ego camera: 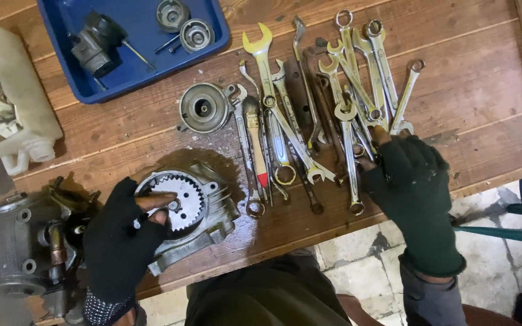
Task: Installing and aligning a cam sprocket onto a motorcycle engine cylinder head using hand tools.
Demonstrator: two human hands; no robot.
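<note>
My left hand (122, 232), in a black fingerless glove, rests on a grey metal housing (203, 217) with a toothed gear ring (182, 196) inside; my fingertips touch the gear's centre. My right hand (412, 181), in a dark green glove, lies on the near end of a pile of several wrenches (333, 115), its fingertips among the handles. Whether it grips one I cannot tell. A round metal cover (203, 107) lies beyond the housing. A small paintbrush (255, 136) lies among the tools.
A blue tray (143, 66) at the back holds a carburettor-like part (95, 45) and two round metal pieces. A cut white plastic jug (13, 99) with rags sits at left. An engine block (13, 247) is at near left. The wooden table's edge (309, 235) runs near me.
</note>
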